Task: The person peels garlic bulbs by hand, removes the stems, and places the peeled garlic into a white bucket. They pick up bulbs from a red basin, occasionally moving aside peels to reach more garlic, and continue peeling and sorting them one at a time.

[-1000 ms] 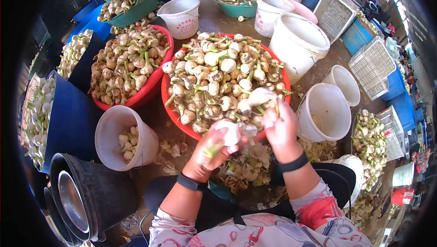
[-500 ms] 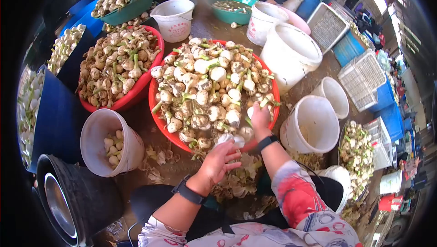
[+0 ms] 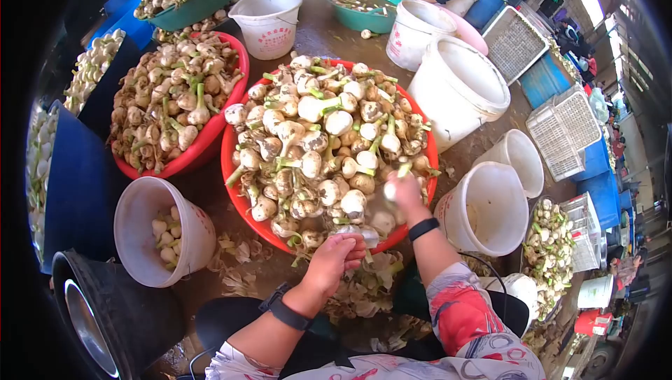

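Note:
My right hand (image 3: pixel 407 194) is closed around a garlic bulb (image 3: pixel 390 190) at the near right part of a red basin (image 3: pixel 428 184); motion blurs the fingers. A green stem end shows above the hand. The basin is heaped with garlic bulbs (image 3: pixel 311 163), many brown with dirt and with short green stems. My left hand (image 3: pixel 334 262) hovers just in front of the basin's near rim, fingers curled together; what they hold, if anything, is hidden. Beside its fingertips is a shiny whitish thing (image 3: pixel 360 233) whose kind I cannot make out.
A second red basin of garlic (image 3: pixel 238 86) stands at the left. A bucket with some bulbs (image 3: pixel 203 236) is at near left. White buckets (image 3: pixel 483 208) line the right side. Husks (image 3: pixel 374 275) lie on the floor between my legs. A person sits behind a green basin (image 3: pixel 360 19).
My right hand now has a bulb and has moved slightly down, over the near right of the basin. My left hand's fingers were spread and are now curled together. The view has shifted slightly.

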